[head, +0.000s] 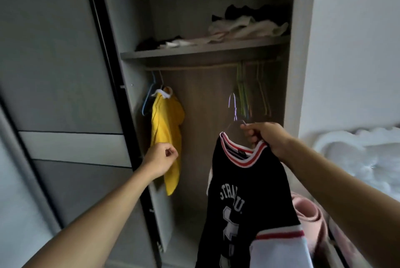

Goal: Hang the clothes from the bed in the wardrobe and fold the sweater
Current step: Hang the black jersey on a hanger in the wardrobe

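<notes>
Open wardrobe, dim inside, w/ loose clothes on the shelf. Your right hand has its fingers clamped on a wire hanger just under the hook. The black jersey hangs below your knuckles, hook not yet on the rail. Your left hand has its fingers curled together against the hung yellow shirt, prob. gripping nothing, hard to tell. Spare hangers sit above your right fingertips.

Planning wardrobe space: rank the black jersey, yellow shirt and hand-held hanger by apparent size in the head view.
1. black jersey, though nearest the camera.
2. yellow shirt.
3. wire hanger, its lower part hidden in the jersey.
</notes>
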`<state>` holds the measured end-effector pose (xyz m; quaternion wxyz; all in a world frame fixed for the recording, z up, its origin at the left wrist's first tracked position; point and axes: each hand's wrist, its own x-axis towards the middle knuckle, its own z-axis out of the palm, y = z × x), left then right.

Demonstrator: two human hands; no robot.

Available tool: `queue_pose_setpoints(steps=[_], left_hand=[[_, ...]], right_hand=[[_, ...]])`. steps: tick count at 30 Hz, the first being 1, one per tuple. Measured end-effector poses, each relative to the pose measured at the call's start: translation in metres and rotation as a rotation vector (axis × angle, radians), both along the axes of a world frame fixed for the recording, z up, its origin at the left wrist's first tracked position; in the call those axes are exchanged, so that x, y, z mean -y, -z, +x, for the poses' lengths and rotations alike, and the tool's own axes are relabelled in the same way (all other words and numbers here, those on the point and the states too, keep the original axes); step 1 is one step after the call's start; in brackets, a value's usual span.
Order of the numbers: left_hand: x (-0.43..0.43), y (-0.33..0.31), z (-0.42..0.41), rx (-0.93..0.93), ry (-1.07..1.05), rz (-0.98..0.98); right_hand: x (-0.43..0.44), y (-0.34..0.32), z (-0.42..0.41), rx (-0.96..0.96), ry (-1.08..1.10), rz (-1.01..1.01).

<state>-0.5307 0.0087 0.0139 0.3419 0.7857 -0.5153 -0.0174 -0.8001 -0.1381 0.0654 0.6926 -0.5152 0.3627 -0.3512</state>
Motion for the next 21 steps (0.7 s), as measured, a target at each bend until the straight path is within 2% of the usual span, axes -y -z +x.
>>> queue_pose_setpoints(steps=[5, 11, 21], left_hand=[[0.040, 0.002, 0.054, -0.011, -0.045, 0.012], [0.108, -0.019, 0.128, 0.051, -0.170, -0.024], [0.183, -0.050, 0.242, 0.103, -0.288, -0.130]], right_hand=[[0.040, -0.008, 0.077, 0.005, 0.033, -0.071], [0.125, -0.017, 0.178, 0.052, -0.042, -0.087], [0.227, -0.072, 0.343, 0.160, -0.026, -0.150]])
